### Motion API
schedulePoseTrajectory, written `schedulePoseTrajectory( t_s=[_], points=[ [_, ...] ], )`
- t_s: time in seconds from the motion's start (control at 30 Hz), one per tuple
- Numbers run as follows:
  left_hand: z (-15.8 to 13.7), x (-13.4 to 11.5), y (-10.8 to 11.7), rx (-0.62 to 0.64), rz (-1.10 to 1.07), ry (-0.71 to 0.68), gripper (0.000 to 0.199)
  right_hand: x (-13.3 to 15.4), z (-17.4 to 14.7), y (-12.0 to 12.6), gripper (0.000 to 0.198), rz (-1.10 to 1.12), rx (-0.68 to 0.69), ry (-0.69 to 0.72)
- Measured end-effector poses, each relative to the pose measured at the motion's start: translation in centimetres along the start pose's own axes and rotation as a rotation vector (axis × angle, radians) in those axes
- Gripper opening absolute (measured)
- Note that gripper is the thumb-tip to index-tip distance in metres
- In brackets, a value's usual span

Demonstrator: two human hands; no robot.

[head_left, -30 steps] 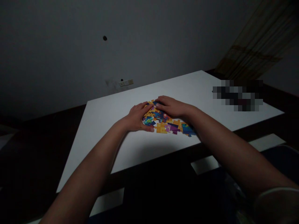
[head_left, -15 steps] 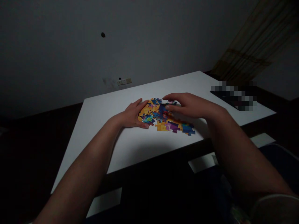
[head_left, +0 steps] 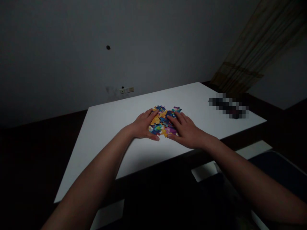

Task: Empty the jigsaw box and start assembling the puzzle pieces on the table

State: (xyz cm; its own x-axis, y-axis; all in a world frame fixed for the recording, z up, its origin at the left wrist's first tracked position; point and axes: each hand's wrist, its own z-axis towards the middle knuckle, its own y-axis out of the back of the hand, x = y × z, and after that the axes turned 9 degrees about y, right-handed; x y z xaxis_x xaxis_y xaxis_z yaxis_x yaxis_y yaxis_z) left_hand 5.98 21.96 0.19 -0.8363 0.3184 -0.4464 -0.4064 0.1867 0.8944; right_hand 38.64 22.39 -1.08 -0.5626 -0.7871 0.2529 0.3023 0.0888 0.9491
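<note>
Right hand point(head_left: 185, 130) had moved toward left hand point(head_left: 142, 125), fingers spread on both, partly hiding puzzle pieces point(head_left: 164, 121) (count unclear); table point(head_left: 177, 95) stretched beyond.

The bare left arm point(head_left: 96, 172) slants up from the lower left of the frame, the bare right arm point(head_left: 249, 175) from the lower right. Near the centre, the left grip point(head_left: 141, 125) and right grip point(head_left: 188, 132) lie palm down, fingers point(head_left: 173, 121) extended, thumbs point(head_left: 152, 136) spread inward, their tips apart.
</note>
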Motion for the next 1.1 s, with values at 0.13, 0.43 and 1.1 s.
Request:
schedulePoseTrajectory(
  t_s=[0.13,0.43,1.1],
  points=[
    [0.2,-0.5,-0.7,-0.047,-0.026,-0.005,0.159,-1.2,2.2,0.2,0.1,0.001,-0.039,0.04],
    [1.3,-2.2,-1.7,-0.207,-0.137,-0.031,0.124,-4.1,4.6,1.7,0.078,0.138,-0.085,0.133],
    [0.5,3.0,1.1,-0.042,0.075,0.192,0.155,-7.8,15.7,2.5,0.045,0.396,0.058,0.143]
  ],
)
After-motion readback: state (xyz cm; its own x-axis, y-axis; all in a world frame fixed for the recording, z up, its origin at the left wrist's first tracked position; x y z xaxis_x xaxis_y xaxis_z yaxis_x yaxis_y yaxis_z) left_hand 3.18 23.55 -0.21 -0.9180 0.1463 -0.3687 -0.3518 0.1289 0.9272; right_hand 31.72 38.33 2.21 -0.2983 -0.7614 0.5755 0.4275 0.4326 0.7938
